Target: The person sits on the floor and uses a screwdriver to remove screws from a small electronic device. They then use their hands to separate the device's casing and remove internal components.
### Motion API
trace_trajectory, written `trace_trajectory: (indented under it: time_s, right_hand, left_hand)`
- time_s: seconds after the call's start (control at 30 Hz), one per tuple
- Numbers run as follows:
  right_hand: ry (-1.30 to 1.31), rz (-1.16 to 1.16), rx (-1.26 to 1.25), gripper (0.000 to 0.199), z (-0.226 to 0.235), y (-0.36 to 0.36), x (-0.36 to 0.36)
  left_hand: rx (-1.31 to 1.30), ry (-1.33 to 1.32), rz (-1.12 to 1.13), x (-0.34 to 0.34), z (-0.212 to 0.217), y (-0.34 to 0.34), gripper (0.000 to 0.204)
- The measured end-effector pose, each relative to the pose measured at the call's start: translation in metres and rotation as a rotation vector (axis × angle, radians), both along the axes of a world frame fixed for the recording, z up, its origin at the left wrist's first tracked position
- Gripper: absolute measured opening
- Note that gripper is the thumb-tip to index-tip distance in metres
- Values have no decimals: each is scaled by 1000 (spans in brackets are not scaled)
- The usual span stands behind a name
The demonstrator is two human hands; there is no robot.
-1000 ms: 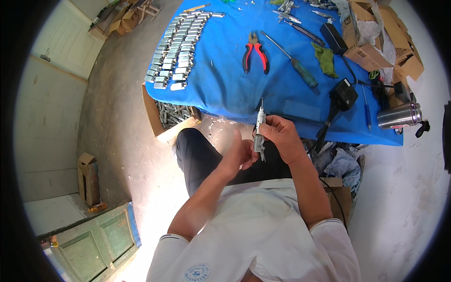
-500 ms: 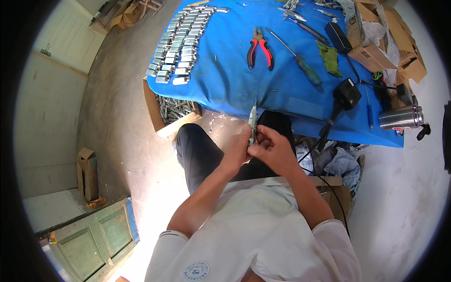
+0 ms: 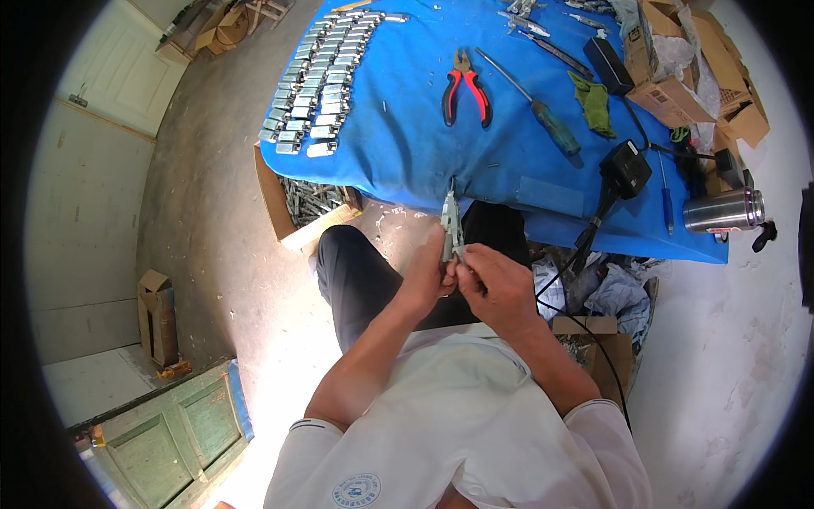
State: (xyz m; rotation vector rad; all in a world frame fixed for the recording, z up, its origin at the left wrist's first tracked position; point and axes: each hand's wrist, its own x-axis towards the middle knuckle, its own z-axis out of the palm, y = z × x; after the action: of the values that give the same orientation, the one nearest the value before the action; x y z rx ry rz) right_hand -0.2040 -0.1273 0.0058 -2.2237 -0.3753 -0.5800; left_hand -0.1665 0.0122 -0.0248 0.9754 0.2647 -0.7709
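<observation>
A grey metal multi-tool (image 3: 451, 222) points away from me, its narrow nose just over the near edge of the blue-covered table (image 3: 407, 119). My left hand (image 3: 423, 270) is closed around its left side, the thumb lying along the body. On the right of its lower end, the bent fingers of my right hand (image 3: 500, 282) pinch the tool. Fingers cover the handle end, so what lies between them there is hidden. Beyond the tool lie pliers with red and black handles (image 3: 465, 92) and a green-handled screwdriver (image 3: 551, 125).
Rows of shiny metal pieces (image 3: 320, 85) cover the table's left side. A black adapter (image 3: 626, 168), a steel flask (image 3: 723, 211) and a green cloth (image 3: 592, 103) sit at the right. Cardboard boxes (image 3: 674, 103) stand behind them. An open box of metal parts (image 3: 273, 199) is below the left edge.
The multi-tool has tilted and turned, so more of its broad side shows and its nose points slightly left. My right hand has shifted a little down and to the right.
</observation>
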Motion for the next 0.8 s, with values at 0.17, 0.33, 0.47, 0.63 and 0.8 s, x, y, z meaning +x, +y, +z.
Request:
trace_trajectory:
  time_s: [0.17, 0.33, 0.47, 0.63, 0.8]
  right_hand:
    - [200, -138, 222, 9, 6, -17, 3]
    - [493, -181, 664, 18, 8, -36, 10]
    - [644, -144, 740, 22, 12, -56, 18]
    - [800, -130, 922, 23, 7, -77, 31]
    - [932, -127, 1087, 23, -3, -73, 23]
  left_hand:
    - [-169, 92, -40, 4, -15, 8, 61]
    - [-254, 60, -67, 3, -17, 9, 61]
    - [-269, 35, -103, 2, -21, 11, 62]
    - [-276, 26, -108, 4, -14, 11, 62]
    - [-317, 52, -55, 8, -14, 13, 62]
